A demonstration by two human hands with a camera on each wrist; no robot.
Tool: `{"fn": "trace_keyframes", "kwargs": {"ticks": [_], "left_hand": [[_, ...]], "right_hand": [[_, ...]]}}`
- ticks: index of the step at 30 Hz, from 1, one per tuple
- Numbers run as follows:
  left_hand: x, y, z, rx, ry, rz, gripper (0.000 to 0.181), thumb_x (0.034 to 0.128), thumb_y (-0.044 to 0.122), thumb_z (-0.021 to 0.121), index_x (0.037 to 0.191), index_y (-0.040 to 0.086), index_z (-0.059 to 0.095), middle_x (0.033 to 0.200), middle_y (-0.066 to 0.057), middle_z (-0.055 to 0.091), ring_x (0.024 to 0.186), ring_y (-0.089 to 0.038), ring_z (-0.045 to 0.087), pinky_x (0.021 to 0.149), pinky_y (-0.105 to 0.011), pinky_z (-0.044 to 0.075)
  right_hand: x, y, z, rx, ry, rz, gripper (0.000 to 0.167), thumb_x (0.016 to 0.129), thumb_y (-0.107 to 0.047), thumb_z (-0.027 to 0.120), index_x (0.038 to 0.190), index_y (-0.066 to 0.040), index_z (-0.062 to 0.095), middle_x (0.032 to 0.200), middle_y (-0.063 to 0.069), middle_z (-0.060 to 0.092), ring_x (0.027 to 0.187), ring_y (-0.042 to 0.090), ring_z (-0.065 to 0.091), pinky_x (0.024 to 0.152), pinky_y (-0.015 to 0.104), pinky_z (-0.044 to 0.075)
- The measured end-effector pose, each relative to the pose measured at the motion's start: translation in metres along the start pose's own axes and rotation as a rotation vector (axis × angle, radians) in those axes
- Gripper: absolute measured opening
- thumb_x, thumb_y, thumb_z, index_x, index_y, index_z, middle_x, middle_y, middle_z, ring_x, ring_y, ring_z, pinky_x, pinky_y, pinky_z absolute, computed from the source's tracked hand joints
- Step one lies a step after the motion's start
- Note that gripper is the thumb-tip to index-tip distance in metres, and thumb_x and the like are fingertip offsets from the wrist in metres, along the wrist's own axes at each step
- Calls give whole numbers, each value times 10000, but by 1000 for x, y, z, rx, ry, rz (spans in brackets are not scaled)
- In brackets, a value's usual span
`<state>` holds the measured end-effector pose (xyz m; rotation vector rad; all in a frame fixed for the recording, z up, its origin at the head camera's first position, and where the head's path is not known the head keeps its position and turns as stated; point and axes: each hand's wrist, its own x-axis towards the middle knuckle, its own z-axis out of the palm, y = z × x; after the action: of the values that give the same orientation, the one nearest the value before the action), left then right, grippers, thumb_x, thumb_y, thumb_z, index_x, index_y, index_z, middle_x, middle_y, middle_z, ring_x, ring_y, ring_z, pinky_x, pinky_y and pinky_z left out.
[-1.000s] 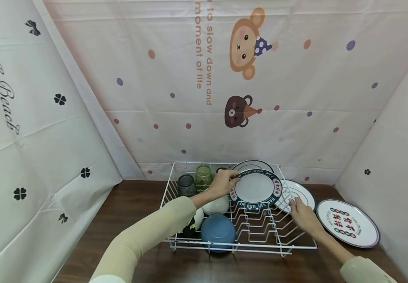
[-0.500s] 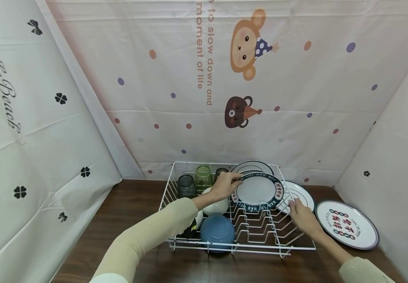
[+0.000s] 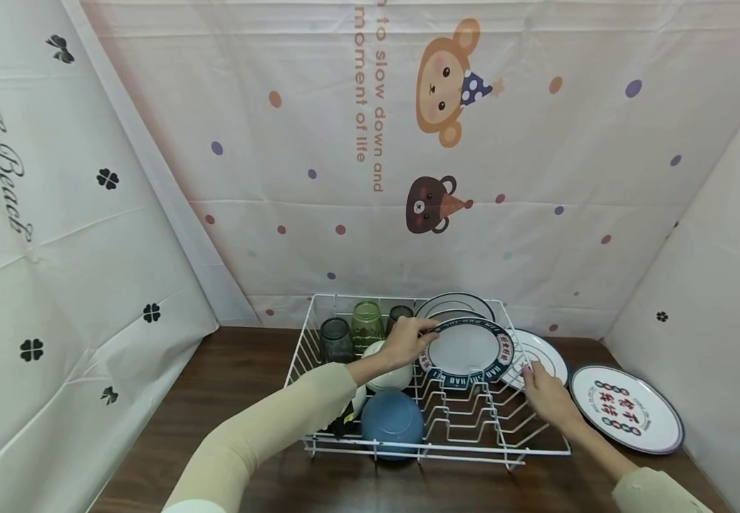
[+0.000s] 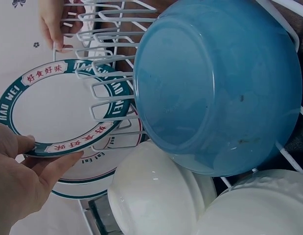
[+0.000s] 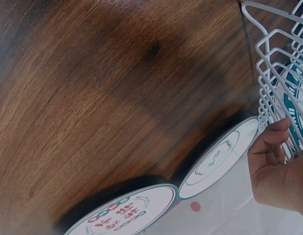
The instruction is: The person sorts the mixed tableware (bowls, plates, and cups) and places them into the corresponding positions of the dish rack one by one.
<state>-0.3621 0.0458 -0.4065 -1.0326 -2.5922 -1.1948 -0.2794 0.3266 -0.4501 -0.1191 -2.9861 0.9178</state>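
My left hand [image 3: 408, 342] pinches the left edge of a white plate [image 3: 466, 349] with a dark green lettered rim. In the left wrist view the thumb lies on the face of this green-rimmed plate [image 4: 58, 107] and the fingers lie behind it. The plate leans back among the wire slots of a white dish rack [image 3: 466, 450]. Just behind it stand other plates [image 3: 456, 303], partly hidden. At the rack's right side, my right hand [image 3: 545, 392] grips the side wires. The right wrist view shows its thumb [image 5: 278, 127] curled against the wires.
The rack's left half holds a blue bowl [image 3: 392, 420], white bowls [image 3: 389, 377], a green glass [image 3: 367, 324] and dark glasses [image 3: 336, 338]. Two printed plates lie right of the rack, one nearer [image 3: 539, 353] and one farther right [image 3: 626, 410]. Patterned cloth walls [image 3: 318, 242] surround the table.
The green-rimmed plate has come down slightly into the slots and tips back a little more, my left hand moving with it. My right hand keeps its hold on the rack.
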Motion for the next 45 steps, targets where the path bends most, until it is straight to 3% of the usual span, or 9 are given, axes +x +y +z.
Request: {"fn": "trace_keyframes", "kwargs": {"ticks": [3,10,17,22,35,41,45], "left_hand": [[0,0,0,-4,-4,1,279,1012,71,608,1268,43,715,1060,-163,778,547,-71,549,537,-137,389],[0,-1,2,19,-21,-12,283,1006,78,621,1270,58,719,1133,-144,770,729,-175,713,615,-136,452],[-4,-6,3,30,-28,-7,247,1000,58,620,1210,39,749,1026,-148,786,723,-225,729,620,-145,459],[-7,-9,1,4,-41,-10,287,1005,58,612,1272,44,716,1085,-163,777,741,-274,742,601,-139,447],[-9,-11,2,35,-45,-23,275,998,66,627,1253,49,728,1091,-137,781,845,-213,765,666,-153,522],[-9,-12,2,53,-47,-24,281,994,71,634,1260,51,724,1071,-130,785,753,-158,736,629,-149,487],[-9,-14,1,33,-67,-13,291,996,61,622,1272,36,713,1016,-154,786,593,-52,597,580,-132,420]], "right_hand": [[0,-1,-1,-9,0,-1,293,1099,-179,277,1081,61,444,688,91,486,490,180,552,474,337,446],[0,-1,0,9,-8,-3,295,1097,-170,275,1107,73,442,694,98,495,489,187,555,477,345,453],[0,-1,0,4,-7,-7,284,1098,-170,283,1090,62,447,693,92,506,487,177,550,474,337,451],[-1,-1,0,1,8,-14,275,1096,-164,287,1066,58,446,689,93,496,486,174,539,476,341,442],[-1,0,1,8,10,-23,311,1100,-173,279,1123,84,453,682,97,516,468,173,554,474,343,452],[-2,0,1,16,9,-27,299,1106,-175,280,1108,69,452,682,91,514,472,179,560,466,340,455],[-2,0,1,16,8,-16,292,1104,-170,286,1104,69,453,680,89,514,471,184,561,462,338,454]]}}
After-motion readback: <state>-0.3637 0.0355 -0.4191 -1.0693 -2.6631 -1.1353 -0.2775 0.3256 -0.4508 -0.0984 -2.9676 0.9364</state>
